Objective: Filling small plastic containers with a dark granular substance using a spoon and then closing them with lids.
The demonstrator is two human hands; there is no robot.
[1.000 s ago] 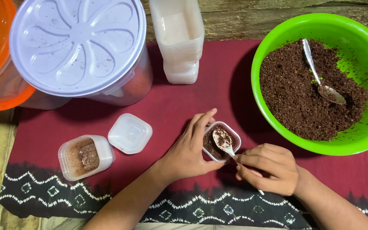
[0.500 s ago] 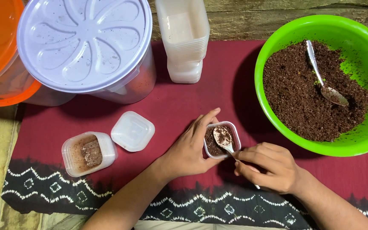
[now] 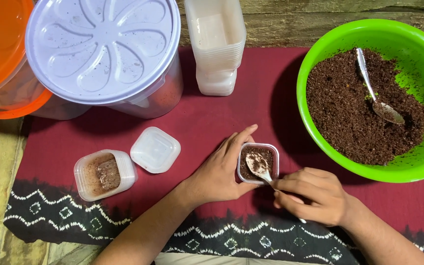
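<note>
Pressing spoon (image 3: 258,167), bowl apparently up-left, into cup (image 3: 257,163).

There were two spoons (image 3: 258,165) (image 3: 375,88), one green bowl (image 3: 320,54), two small filled cups (image 3: 257,163) (image 3: 105,174), one loose square lid (image 3: 155,149), one stack of empty cups (image 3: 215,46), two large tubs (image 3: 106,54) (image 3: 1,54).

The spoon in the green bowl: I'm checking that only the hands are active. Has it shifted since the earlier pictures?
No. The spoon lies in the same place in the crumbs, its handle toward the far rim of the green bowl; only the camera shifted slightly.
</note>
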